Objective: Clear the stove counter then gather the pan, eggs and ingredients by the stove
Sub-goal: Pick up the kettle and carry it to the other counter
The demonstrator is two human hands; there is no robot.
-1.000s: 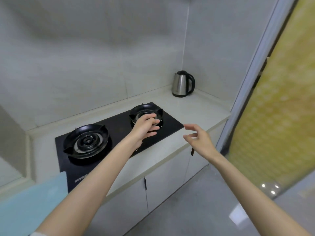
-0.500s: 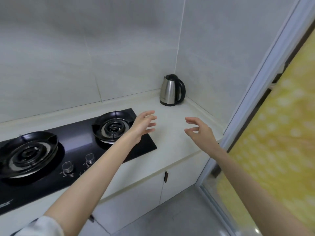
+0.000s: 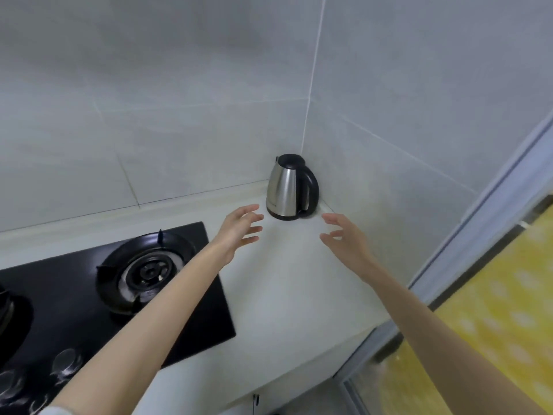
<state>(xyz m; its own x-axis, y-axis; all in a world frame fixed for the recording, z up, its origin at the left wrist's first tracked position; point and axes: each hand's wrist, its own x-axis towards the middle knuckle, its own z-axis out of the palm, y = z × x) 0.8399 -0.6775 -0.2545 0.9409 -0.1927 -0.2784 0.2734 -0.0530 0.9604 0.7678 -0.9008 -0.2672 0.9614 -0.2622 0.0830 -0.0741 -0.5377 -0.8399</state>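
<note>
Pale tabletop (image 3: 287,295) running into the tiled corner, bare save for one thing. Black hob (image 3: 191,319) sunk into it on the left, burner (image 3: 146,271) nearest, knobs (image 3: 64,366) at the front edge, blurred. Steel kettle (image 3: 288,188) upright in the far corner, black handle turned right toward the side wall, base flat on the tabletop, just beside both walls. No pan, eggs or ingredients anywhere in view.

Step in hand, judging by the reach: clearing the kettle off. Left hand (image 3: 238,232) just short of the kettle's left side, fingers spread, grip open and empty. Right hand (image 3: 347,239) near its right, also splayed, also empty, not touching.

To do it well: right hand around the handle, a full wrap rather than fingertips; left hand flat against the steel body or under the base to steady. Worth testing the wall of the kettle for heat before pressing a palm to it. Straight lift first, since a separate power base may stay behind or come along; cannot tell from here whether one sits beneath. No cord visible, but possibly hidden behind. Level carry, in case of water inside.

In the way: little. Tight corner leaves scant room for knuckles between handle and side wall. Burner's raised prongs close under the left forearm. Yellow dotted panel (image 3: 493,310) and its frame at right, clear of the reach.
</note>
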